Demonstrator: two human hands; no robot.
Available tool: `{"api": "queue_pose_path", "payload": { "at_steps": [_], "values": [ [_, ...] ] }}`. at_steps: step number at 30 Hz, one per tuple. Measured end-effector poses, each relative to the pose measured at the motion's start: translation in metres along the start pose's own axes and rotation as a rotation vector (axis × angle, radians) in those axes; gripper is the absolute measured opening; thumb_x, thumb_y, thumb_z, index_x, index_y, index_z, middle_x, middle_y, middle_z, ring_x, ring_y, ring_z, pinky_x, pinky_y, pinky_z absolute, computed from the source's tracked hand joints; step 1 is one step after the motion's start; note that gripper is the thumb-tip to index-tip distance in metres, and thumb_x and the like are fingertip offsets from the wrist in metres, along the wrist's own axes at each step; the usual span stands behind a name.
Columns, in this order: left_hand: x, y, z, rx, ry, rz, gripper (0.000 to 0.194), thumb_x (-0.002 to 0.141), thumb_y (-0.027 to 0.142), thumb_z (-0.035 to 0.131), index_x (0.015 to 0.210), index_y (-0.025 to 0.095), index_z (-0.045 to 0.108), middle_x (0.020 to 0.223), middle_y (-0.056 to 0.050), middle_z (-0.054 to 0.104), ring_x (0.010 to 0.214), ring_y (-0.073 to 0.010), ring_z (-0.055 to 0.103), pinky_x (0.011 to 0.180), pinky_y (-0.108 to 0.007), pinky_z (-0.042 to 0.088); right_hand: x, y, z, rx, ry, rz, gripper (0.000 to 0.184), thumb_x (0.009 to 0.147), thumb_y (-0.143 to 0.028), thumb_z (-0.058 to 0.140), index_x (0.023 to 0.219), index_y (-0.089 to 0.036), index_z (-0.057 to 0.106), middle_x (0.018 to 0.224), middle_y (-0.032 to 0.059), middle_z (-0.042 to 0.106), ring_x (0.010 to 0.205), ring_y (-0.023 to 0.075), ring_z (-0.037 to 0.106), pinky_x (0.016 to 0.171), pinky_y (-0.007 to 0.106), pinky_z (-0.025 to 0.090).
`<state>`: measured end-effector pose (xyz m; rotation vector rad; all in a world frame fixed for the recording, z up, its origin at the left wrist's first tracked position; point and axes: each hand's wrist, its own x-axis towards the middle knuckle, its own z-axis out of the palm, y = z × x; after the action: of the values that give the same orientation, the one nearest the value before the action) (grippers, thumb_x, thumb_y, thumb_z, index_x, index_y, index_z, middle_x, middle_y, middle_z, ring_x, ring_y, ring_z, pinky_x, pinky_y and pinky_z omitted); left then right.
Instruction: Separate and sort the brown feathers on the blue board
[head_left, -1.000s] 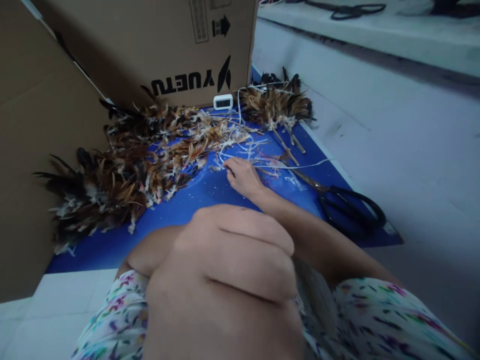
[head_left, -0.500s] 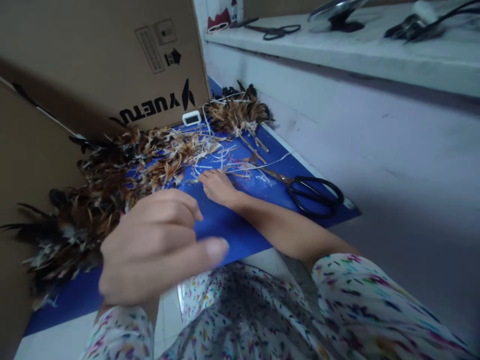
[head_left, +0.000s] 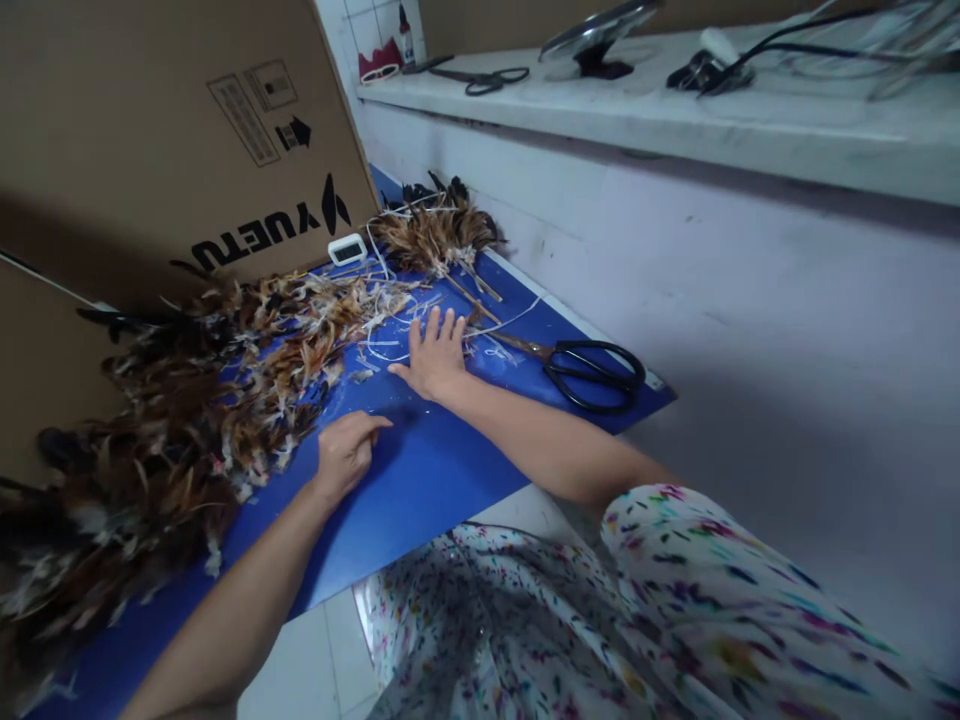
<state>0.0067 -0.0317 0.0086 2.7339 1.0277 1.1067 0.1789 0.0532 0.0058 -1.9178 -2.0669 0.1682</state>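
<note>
My right hand (head_left: 436, 357) lies flat on the blue tabletop (head_left: 427, 450) with its fingers spread, beside thin white strips of string (head_left: 380, 343). My left hand (head_left: 346, 455) is nearer me above the blue surface, its fingers curled in and its thumb sticking out; nothing shows in it. Brown and black feathers (head_left: 277, 370) in loose tufts spread along the left side of the table. To the right of my right hand rest large scissors with black loop handles (head_left: 596, 375). Beyond it lies a bundle of feathers on sticks (head_left: 435, 235).
A tall cardboard box (head_left: 165, 120) walls off the back left. A small white digital timer (head_left: 347, 250) stands before it. Along the right runs a wall with a white ledge (head_left: 637, 130), carrying another pair of scissors (head_left: 480, 78), a bottle (head_left: 406, 40) and cables.
My left hand has moved from close to the camera down toward the tabletop. My right hand has gone from bent fingers to spread flat. The view has shifted to the right.
</note>
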Motion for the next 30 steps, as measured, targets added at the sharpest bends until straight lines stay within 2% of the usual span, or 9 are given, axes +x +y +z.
{"api": "queue_pose_path", "payload": {
  "at_steps": [4, 9, 12, 16, 25, 27, 30],
  "values": [
    [0.0, -0.001, 0.012, -0.016, -0.095, 0.081, 0.037, 0.081, 0.002, 0.037, 0.086, 0.018, 0.069, 0.058, 0.0, 0.06, 0.055, -0.0103, 0.057, 0.06, -0.023, 0.048, 0.006, 0.005, 0.005, 0.006, -0.101, 0.078, 0.096, 0.083, -0.072, 0.038, 0.15, -0.004, 0.025, 0.155, 0.0272, 0.015, 0.142, 0.0493, 0.006, 0.11, 0.065, -0.001],
    [0.002, 0.001, 0.02, 0.008, -0.207, 0.209, 0.032, 0.084, 0.004, 0.039, 0.09, 0.018, 0.068, 0.07, -0.004, 0.067, 0.066, -0.013, 0.061, 0.067, -0.027, 0.05, 0.015, -0.001, 0.008, -0.001, -0.154, 0.035, 0.094, 0.085, -0.071, 0.032, 0.15, -0.004, 0.024, 0.156, 0.0254, 0.012, 0.144, 0.0442, 0.002, 0.113, 0.058, -0.001],
    [0.0, 0.001, 0.023, 0.021, -0.223, 0.24, 0.03, 0.086, 0.005, 0.04, 0.091, 0.017, 0.067, 0.075, -0.005, 0.068, 0.071, -0.0145, 0.062, 0.069, -0.029, 0.049, 0.024, -0.009, 0.012, 0.01, -0.166, 0.016, 0.095, 0.085, -0.071, 0.031, 0.15, -0.002, 0.022, 0.157, 0.0252, 0.009, 0.145, 0.0414, 0.001, 0.114, 0.056, -0.002],
    [-0.001, 0.003, 0.025, 0.009, -0.236, 0.263, 0.028, 0.088, 0.006, 0.04, 0.093, 0.017, 0.066, 0.078, -0.006, 0.067, 0.073, -0.0157, 0.061, 0.068, -0.03, 0.047, 0.039, -0.02, 0.019, 0.015, -0.149, 0.011, 0.094, 0.086, -0.071, 0.028, 0.151, -0.002, 0.019, 0.157, 0.0245, 0.008, 0.146, 0.0401, 0.002, 0.114, 0.054, -0.002],
    [-0.003, 0.004, 0.028, 0.058, -0.248, 0.289, 0.029, 0.09, 0.008, 0.039, 0.093, 0.015, 0.066, 0.078, -0.006, 0.065, 0.073, -0.0159, 0.057, 0.067, -0.03, 0.044, 0.069, -0.039, 0.033, 0.007, -0.092, -0.011, 0.094, 0.087, -0.071, 0.027, 0.149, -0.001, 0.024, 0.154, 0.0298, 0.016, 0.143, 0.0443, 0.009, 0.113, 0.055, 0.004],
    [-0.002, 0.004, 0.027, 0.056, -0.244, 0.294, 0.028, 0.091, 0.009, 0.038, 0.095, 0.015, 0.066, 0.08, -0.006, 0.065, 0.075, -0.0158, 0.057, 0.069, -0.029, 0.045, 0.072, -0.04, 0.036, 0.014, -0.059, -0.033, 0.09, 0.087, -0.069, 0.029, 0.148, -0.002, 0.028, 0.153, 0.0287, 0.02, 0.143, 0.0442, 0.013, 0.112, 0.055, 0.007],
    [0.0, 0.008, 0.025, 0.041, -0.232, 0.286, 0.027, 0.091, 0.012, 0.04, 0.104, 0.015, 0.063, 0.088, -0.007, 0.066, 0.08, -0.0157, 0.058, 0.072, -0.029, 0.045, 0.075, -0.039, 0.039, 0.03, 0.034, -0.1, 0.079, 0.09, -0.065, 0.031, 0.142, -0.007, 0.04, 0.149, 0.0242, 0.034, 0.139, 0.0421, 0.025, 0.112, 0.053, 0.015]
  ]
}}
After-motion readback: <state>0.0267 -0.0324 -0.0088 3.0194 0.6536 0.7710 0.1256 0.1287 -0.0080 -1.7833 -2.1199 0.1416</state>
